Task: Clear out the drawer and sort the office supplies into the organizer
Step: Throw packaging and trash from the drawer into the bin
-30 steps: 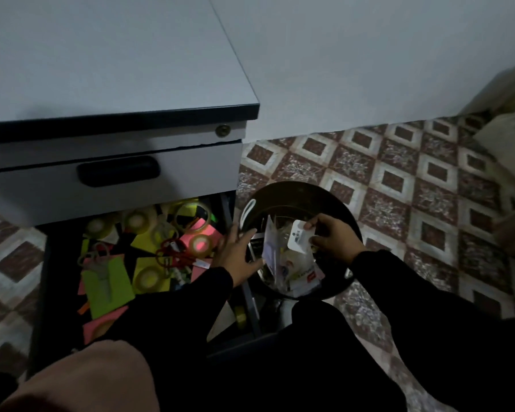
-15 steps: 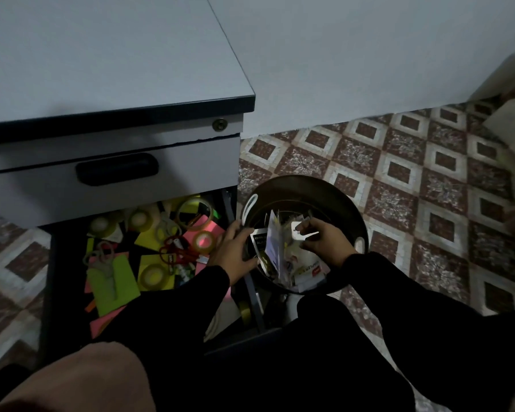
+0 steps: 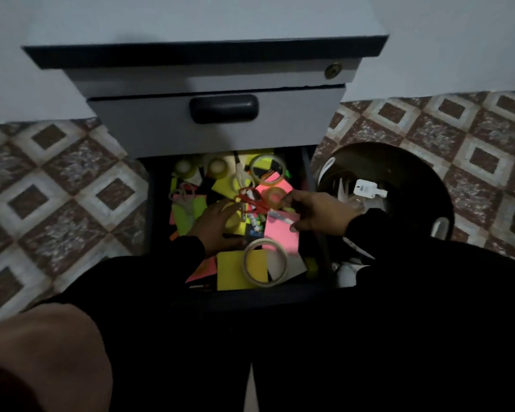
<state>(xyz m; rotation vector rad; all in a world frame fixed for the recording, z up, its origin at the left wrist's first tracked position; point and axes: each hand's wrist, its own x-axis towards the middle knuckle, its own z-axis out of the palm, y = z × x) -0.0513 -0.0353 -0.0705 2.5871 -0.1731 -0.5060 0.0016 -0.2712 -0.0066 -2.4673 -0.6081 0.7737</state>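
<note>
Both hands are reaching into the open drawer [image 3: 158,203].

The left hand [image 3: 217,224] is lying flat on glossy paper notes, fingers relaxed; the right hand [image 3: 318,212] is pinching a small clear tape roll [image 3: 275,197] beside red-handled scissors [image 3: 252,200].

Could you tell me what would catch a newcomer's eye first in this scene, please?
The open drawer at centre glows with neon yellow and pink sticky notes, red scissors and a large tape roll near its front edge. Both hands reach in: the left hand over the yellow notes, the right hand at the pink ones. A dark round bin of packaging stands right of the drawer.
</note>
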